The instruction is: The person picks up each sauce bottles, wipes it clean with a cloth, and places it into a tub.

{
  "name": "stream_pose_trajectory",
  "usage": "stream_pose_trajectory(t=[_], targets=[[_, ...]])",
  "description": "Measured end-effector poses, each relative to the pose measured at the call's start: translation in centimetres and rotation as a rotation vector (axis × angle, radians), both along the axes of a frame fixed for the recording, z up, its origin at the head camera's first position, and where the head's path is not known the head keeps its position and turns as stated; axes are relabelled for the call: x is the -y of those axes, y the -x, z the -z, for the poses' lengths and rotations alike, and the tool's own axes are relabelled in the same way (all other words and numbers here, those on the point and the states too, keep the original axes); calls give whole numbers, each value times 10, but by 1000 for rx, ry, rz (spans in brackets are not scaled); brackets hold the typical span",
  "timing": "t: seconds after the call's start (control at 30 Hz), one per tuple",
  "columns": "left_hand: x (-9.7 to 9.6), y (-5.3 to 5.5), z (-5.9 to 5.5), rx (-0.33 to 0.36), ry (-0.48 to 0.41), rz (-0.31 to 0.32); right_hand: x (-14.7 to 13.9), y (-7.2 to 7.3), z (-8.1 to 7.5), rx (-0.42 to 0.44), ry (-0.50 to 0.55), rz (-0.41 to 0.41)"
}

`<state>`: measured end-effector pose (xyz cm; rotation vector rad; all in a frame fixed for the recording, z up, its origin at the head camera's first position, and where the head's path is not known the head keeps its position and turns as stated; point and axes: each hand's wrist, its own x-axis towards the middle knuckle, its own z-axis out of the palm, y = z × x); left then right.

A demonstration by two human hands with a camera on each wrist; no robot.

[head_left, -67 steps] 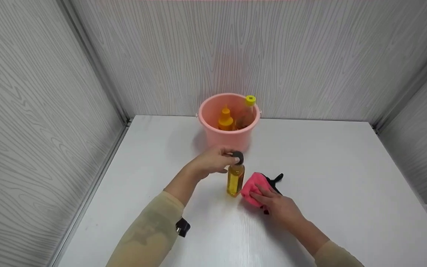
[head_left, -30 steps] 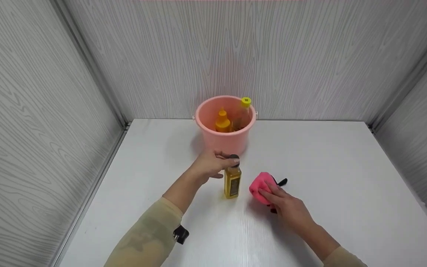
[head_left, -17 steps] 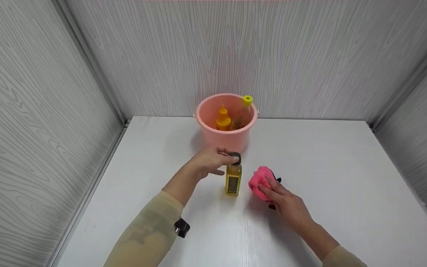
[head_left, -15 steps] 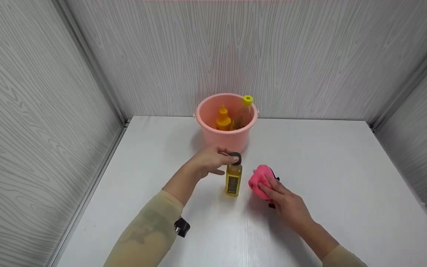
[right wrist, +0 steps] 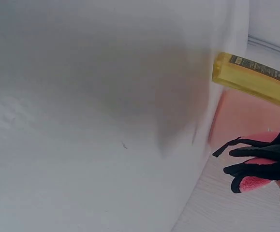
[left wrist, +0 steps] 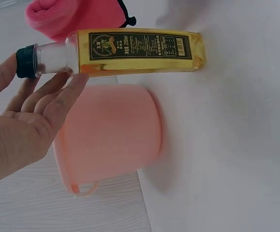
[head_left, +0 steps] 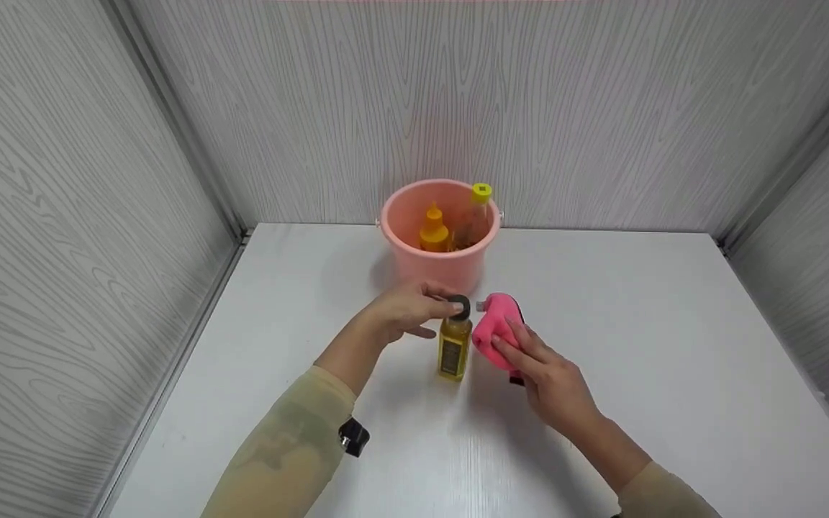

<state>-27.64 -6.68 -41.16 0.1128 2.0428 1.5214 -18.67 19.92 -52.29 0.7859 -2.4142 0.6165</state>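
In the head view my left hand (head_left: 401, 314) pinches the dark green cap (left wrist: 27, 62) of a clear bottle of yellow oil (head_left: 453, 350). The bottle stands upright on the table, its dark label facing me. My right hand (head_left: 557, 385) grips a rolled pink cloth (head_left: 497, 331) with black edging, held just right of the bottle. The cloth's fuzzy pink end (left wrist: 47, 12) shows beside the bottle neck in the left wrist view. Black straps (right wrist: 260, 154) hang from it in the right wrist view, where most of the right hand is out of frame.
A pink bucket (head_left: 437, 270) stands behind the bottle, near the back wall. Inside it are an orange squeeze bottle (head_left: 434, 232) and a clear bottle with a yellow cap (head_left: 481, 193). Grey wood-grain panels (head_left: 565, 115) enclose the white table (head_left: 637, 345) at the back and sides.
The oil bottle has turned, bringing its label to the front. My right hand first drew back, then lifted the pink cloth forward and left, close beside the bottle. The left hand stays at the cap.
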Motion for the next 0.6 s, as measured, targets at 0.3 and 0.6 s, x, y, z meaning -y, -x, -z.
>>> stream_pose_trajectory(t=[0.3,0.6], targets=[[2,-1,0,-5,1,4,12,9,-10,20,-45,-43],[2,-3,-1,-24,-10,20,19,17,-11,-52,-98,-91]])
